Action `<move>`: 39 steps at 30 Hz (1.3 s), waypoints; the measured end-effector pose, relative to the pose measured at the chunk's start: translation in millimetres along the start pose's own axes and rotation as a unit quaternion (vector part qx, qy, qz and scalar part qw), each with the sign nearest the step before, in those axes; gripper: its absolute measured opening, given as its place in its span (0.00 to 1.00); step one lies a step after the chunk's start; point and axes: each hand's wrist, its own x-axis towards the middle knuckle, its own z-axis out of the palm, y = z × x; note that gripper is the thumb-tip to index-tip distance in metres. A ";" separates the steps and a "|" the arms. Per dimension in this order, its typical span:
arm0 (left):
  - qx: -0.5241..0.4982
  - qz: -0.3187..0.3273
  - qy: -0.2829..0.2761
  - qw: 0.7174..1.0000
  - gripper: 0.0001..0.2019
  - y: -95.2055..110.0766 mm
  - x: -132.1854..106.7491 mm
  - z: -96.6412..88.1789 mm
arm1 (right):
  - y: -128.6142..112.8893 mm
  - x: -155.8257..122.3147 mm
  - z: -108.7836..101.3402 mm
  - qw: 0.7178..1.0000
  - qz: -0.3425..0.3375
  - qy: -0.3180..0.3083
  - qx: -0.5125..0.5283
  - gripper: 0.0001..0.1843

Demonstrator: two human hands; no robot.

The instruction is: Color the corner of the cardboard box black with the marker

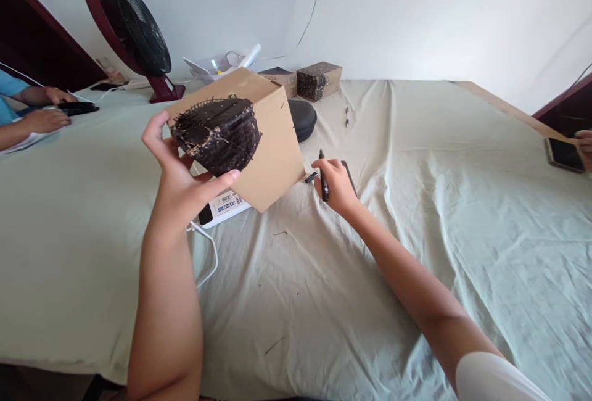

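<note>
My left hand (182, 173) grips a cardboard box (277, 142) at its left end, thumb below and fingers behind. The box is tilted and raised off the table. A dense patch of black ink (222, 132) wraps one edge, with ragged strokes around it. In my right hand (337, 184) is a black marker (324, 179), its tip pointing away from me. Beside those fingers, close to the box's lower right corner, is a small black piece (311, 177), perhaps the marker's cap. A dark flat object (349, 174) shows partly behind my right hand.
Behind the box are a black case (303, 120), another ink-covered box (319, 80), a pen (347, 117) and a basket (208, 68). A white power strip (224, 208) lies underneath. A fan (134, 31) stands left. People hold phones at left (78, 108) and right (565, 154).
</note>
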 end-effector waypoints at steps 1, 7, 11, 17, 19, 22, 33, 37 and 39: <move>-0.008 -0.001 -0.001 1.000 0.58 -1.9 -0.1 0.0 | 7.5 -1.4 9.3 0.999 -0.003 -0.038 -0.019 0.21; -0.013 -0.001 -0.023 1.000 0.57 -8.4 0.4 2.8 | 38.1 -10.1 33.0 0.991 0.012 -0.124 -0.048 0.33; -0.007 -0.005 -0.036 0.999 0.57 -12.7 1.0 9.8 | 49.7 -5.8 34.3 0.999 0.031 -0.019 0.038 0.16; -0.029 -0.012 -0.095 0.995 0.62 -30.1 -3.4 35.0 | 52.4 9.1 8.7 0.967 0.074 0.218 0.107 0.14; -0.031 -0.018 -0.128 0.991 0.63 -38.3 -5.5 42.9 | 45.9 12.2 -5.1 0.942 0.058 0.293 0.154 0.13; -0.034 -0.033 -0.166 0.985 0.62 -48.4 -7.0 46.8 | 30.3 15.0 -22.1 0.919 0.024 0.343 0.192 0.13; 0.199 0.019 -0.190 0.961 0.56 5.3 -4.6 22.3 | -63.6 -5.4 -52.9 0.877 -0.190 0.336 0.285 0.16; 0.131 0.237 -0.054 0.961 0.38 61.0 -10.6 35.1 | -93.2 -19.0 -58.2 0.889 -0.255 0.276 0.262 0.19; 0.043 0.262 -0.071 0.962 0.25 81.3 -15.5 43.8 | -100.7 -22.7 -58.8 0.887 -0.284 0.253 0.262 0.21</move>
